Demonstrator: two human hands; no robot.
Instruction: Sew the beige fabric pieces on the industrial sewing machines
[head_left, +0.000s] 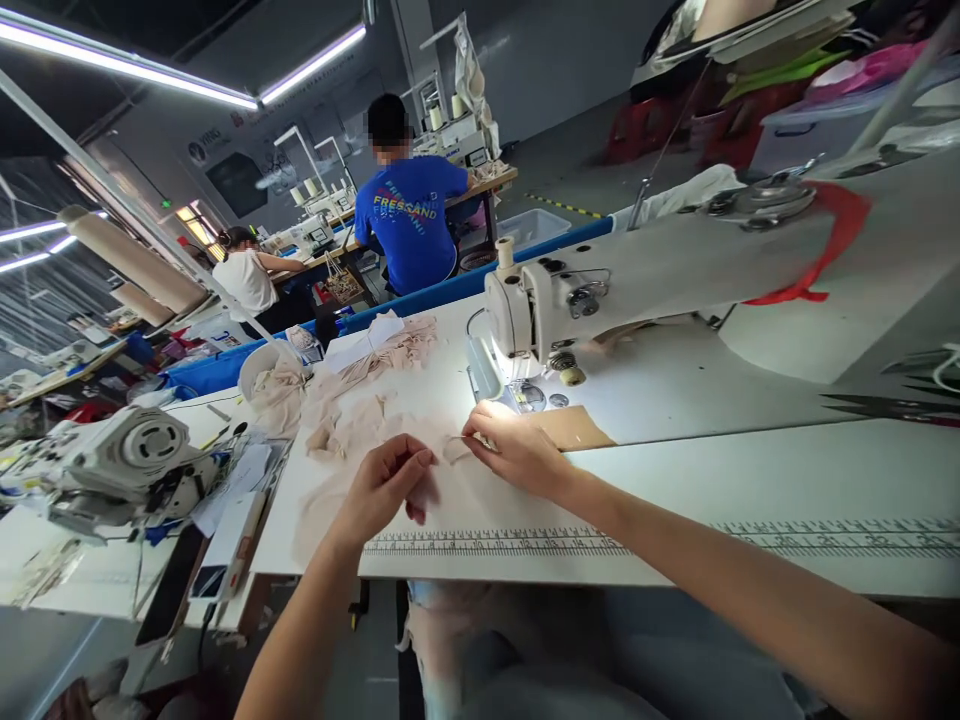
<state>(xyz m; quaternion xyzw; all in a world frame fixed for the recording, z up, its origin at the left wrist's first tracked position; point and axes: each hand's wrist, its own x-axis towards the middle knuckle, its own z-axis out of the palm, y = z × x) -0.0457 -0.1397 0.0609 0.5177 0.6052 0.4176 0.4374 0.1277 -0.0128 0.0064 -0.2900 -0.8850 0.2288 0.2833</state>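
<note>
Directly in front stands a white sewing machine (517,310), its lamp lighting the needle area. My right hand (510,445) is just in front of the presser foot, fingers pinched on a thin pale fabric piece (455,449). To its left, my left hand (394,480) has its fingers curled together over sheer beige fabric (322,515); what they hold, if anything, is too hidden to make out. A brown board (577,428) lies beside my right hand, on the machine bed.
Crumpled beige fabric (397,350) lies at the table's back left. Another machine head (142,450) stands at left. Scissors (892,405) lie at right. A ruler tape (525,543) runs along the front edge. Two people sit at machines farther back.
</note>
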